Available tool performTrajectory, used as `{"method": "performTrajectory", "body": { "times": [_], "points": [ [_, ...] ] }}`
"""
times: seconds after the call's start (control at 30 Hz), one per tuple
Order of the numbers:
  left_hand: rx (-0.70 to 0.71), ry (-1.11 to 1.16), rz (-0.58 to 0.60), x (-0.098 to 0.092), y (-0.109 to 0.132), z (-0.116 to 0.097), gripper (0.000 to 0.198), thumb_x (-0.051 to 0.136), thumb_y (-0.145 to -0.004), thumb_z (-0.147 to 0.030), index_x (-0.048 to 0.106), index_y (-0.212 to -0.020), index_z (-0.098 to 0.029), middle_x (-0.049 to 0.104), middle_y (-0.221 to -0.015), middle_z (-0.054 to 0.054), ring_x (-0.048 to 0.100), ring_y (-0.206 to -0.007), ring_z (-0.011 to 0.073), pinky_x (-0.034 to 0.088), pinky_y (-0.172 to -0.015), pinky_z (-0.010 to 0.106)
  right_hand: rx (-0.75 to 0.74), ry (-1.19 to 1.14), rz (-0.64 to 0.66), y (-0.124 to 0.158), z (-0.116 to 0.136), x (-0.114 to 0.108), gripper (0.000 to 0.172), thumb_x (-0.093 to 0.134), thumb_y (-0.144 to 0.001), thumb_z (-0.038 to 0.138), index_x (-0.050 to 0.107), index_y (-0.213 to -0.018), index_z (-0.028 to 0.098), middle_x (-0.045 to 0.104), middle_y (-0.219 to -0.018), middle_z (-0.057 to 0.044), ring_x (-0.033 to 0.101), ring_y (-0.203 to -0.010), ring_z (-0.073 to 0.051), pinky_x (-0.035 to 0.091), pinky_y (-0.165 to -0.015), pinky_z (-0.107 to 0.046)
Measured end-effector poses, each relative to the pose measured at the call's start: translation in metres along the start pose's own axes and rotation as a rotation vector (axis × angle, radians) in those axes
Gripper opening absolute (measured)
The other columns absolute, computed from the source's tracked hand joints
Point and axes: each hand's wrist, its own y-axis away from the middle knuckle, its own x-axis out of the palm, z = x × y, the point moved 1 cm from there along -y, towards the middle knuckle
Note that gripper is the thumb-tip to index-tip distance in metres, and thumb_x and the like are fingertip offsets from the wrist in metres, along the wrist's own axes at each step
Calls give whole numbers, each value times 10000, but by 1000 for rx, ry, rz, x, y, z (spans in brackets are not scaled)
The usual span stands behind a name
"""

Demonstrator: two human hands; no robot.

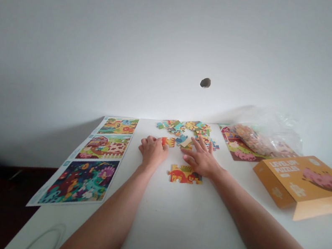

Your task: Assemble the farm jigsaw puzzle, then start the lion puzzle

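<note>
My left hand (153, 150) rests on the white table (188, 221) with fingers curled, pinching an orange-red puzzle piece (167, 142). My right hand (201, 158) lies flat with fingers spread, fingertips touching loose pieces at the near edge of a pile of colourful puzzle pieces (189, 129). A small joined cluster of pieces (185, 174), red, orange and green, lies just in front of my right hand.
A reference sheet (92, 159) with three pictures lies at the left and hangs over the table edge. An orange puzzle box (304, 181) sits at the right. Behind it a clear plastic bag (262, 136) of pieces lies on another picture sheet. A white wall rises behind.
</note>
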Motion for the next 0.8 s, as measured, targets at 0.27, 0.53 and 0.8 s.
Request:
{"method": "performTrajectory", "body": {
  "times": [0.27,0.53,0.8],
  "points": [
    [-67,-8,-21,-2,0,2,295,562,-809,-327,694,-1034,-190,559,-1119,184,460,-1120,399,431,-887,533,17,-20,-130,-1,-9,-3,410,415,-972,503,640,-1263,322,381,-1512,-100,176,-1452,-369,149,-1096,-672],
    [80,28,32,-3,3,-2,296,515,-818,-164,686,-1051,-225,587,-1109,131,520,-1096,322,436,-906,467,-136,-94,-135,3,-7,-11,434,662,-816,488,693,-1186,263,602,-1171,-97,504,-1089,-284,338,-1009,-470],
    [153,10,44,-2,7,-6,394,626,-773,-501,655,-1065,-237,529,-1194,137,469,-1146,359,406,-935,494,-309,-137,88,10,0,-13,503,754,-732,529,691,-1201,357,552,-1092,-73,519,-1031,-253,364,-953,-427]
  ]
}}
